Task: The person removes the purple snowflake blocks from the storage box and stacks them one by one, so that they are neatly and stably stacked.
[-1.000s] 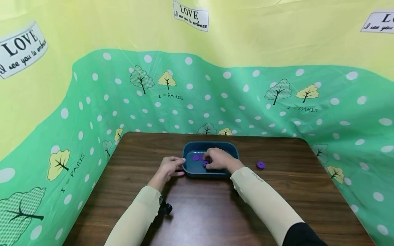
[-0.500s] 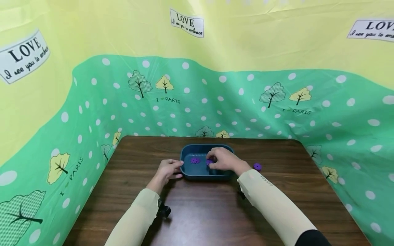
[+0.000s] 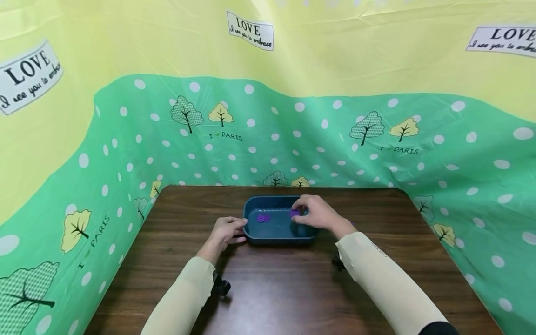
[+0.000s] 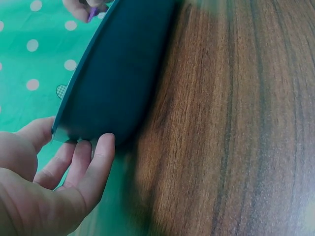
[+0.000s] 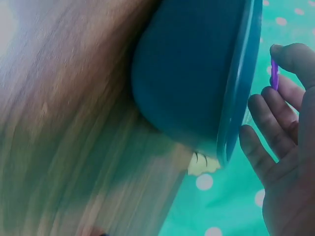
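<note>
A dark blue tray [image 3: 272,241] stands on the table, with purple flower-shaped pieces [image 3: 263,218] lying close together on the left of its floor; I cannot tell how many. At the tray's left end, my left hand [image 3: 223,232] has its thumb at the rim and its fingers against the outer wall, as the left wrist view shows. My right hand [image 3: 317,213] is over the tray's right end. Between thumb and finger it pinches a thin purple flower-shaped piece [image 5: 274,73], raised above the rim in the right wrist view.
Another purple piece [image 3: 353,224] lies on the table to the right of the tray, mostly hidden by my right wrist. The brown wooden table [image 3: 276,288] is bordered at the back and sides by a green and yellow printed cloth [image 3: 234,158].
My right hand has picked a purple piece up from the tray's middle and carried it right, towards the tray's right end. My left hand keeps its place at the tray; the head view has shifted slightly.
</note>
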`<state>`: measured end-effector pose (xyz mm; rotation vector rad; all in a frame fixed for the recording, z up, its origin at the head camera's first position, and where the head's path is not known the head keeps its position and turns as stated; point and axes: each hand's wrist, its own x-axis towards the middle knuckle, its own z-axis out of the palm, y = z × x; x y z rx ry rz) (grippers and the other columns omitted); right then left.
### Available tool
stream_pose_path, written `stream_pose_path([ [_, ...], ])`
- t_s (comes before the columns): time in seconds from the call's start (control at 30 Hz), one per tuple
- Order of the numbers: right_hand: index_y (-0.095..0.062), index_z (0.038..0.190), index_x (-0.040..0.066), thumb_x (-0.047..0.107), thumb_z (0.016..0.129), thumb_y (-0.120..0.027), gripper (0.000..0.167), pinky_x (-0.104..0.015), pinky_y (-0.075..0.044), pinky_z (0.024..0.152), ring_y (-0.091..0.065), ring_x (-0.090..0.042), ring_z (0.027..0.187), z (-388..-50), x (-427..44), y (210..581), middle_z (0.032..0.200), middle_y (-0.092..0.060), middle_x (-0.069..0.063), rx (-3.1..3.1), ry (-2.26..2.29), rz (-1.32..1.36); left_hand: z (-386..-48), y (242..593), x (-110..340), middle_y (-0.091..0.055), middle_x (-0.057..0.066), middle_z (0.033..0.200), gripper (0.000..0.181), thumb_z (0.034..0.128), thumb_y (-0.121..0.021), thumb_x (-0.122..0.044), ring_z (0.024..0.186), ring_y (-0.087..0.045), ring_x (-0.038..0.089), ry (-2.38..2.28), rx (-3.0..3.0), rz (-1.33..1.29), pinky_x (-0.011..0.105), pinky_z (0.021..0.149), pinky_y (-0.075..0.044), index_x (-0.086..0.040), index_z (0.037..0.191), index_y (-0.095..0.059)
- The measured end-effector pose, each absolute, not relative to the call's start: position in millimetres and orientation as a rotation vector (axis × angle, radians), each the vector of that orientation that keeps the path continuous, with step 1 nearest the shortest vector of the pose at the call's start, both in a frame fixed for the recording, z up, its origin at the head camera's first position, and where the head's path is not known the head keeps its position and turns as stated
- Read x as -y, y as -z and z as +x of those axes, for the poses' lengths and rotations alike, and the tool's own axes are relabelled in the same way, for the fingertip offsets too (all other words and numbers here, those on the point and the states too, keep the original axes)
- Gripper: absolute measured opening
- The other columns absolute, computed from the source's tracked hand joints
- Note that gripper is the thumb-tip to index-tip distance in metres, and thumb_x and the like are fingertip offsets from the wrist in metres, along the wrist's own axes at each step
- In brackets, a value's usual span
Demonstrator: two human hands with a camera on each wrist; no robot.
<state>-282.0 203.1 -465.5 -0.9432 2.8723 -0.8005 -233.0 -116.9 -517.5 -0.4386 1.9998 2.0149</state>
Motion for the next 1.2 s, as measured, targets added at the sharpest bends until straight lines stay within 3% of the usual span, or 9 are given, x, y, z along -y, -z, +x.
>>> stream_pose_path([
  [0.2,-0.077,0.104,0.016,0.030,0.086,-0.084,0.024,-0.036,-0.062,0.081,-0.064,-0.016,0.089,-282,-222,464,0.097,-0.070,0.004,-2.897,0.846,-0.872,-232,516,116,-0.069,0.018,0.104,0.030,0.0969,-0.074,-0.020,0.090,-0.072,0.024,-2.004,-2.006,-0.440,0.045,0.084,-0.066,0.004,0.115,-0.069],
  [0.5,-0.077,0.102,0.016,0.028,0.086,-0.085,0.021,-0.031,-0.059,0.074,-0.064,-0.017,0.086,-282,-251,466,0.095,-0.070,0.003,-2.922,0.906,-0.799,-231,518,118,-0.068,0.017,0.102,0.030,0.0975,-0.073,-0.020,0.089,-0.071,0.023,-2.010,-1.972,-0.452,0.046,0.085,-0.065,0.003,0.116,-0.070],
  [0.83,-0.077,0.107,0.008,0.025,0.087,-0.084,0.027,-0.032,-0.059,0.075,-0.065,-0.019,0.088,-277,-288,472,0.098,-0.071,-0.004,-2.977,0.953,-0.710,-233,524,117,-0.069,0.020,0.110,0.031,0.0974,-0.073,-0.020,0.091,-0.070,0.025,-2.069,-1.967,-0.402,0.043,0.082,-0.067,0.003,0.118,-0.069],
  [1.2,-0.076,0.106,0.008,0.023,0.086,-0.084,0.026,-0.029,-0.059,0.072,-0.066,-0.021,0.086,-270,-319,481,0.096,-0.071,-0.004,-3.020,0.968,-0.622,-233,523,111,-0.070,0.020,0.108,0.029,0.0952,-0.073,-0.019,0.087,-0.070,0.022,-2.063,-2.003,-0.401,0.044,0.081,-0.067,0.003,0.113,-0.070],
])
